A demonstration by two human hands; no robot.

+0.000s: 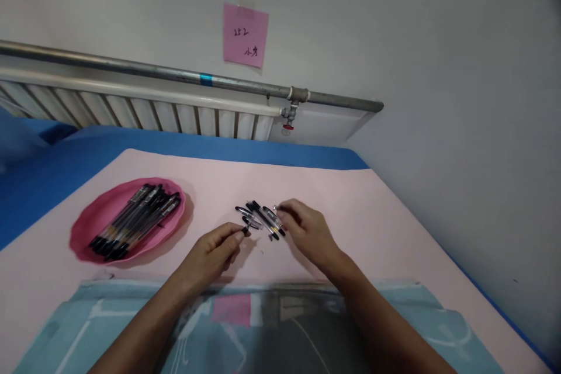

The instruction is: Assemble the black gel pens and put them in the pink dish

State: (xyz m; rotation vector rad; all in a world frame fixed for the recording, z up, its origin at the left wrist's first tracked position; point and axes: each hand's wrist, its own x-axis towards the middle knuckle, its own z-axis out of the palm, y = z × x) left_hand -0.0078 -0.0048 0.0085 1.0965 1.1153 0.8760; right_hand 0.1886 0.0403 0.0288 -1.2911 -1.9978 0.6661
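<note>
the left hand (221, 246) is pinching a small dark pen part (246, 229) between thumb and forefinger, and the right hand (309, 229) is holding a tiny piece (275, 207), too small to identify, in narrowed fingertips. loose pens (265, 220) are lying between them on the pink tabletop (350, 204), while more are resting in the pink tray (100, 213).

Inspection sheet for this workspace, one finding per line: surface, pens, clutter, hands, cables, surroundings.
Surface: pink tabletop, blue border.
Pens: many pens in the pink bowl; pen parts loose between the hands.
Clutter: a tiny speck near the left hand.
Hands: left pinches a dark part; right hand at the pen parts, grip unclear.
Cables: nothing seen.
Surroundings: radiator, pipe, pink note on the wall.
</note>
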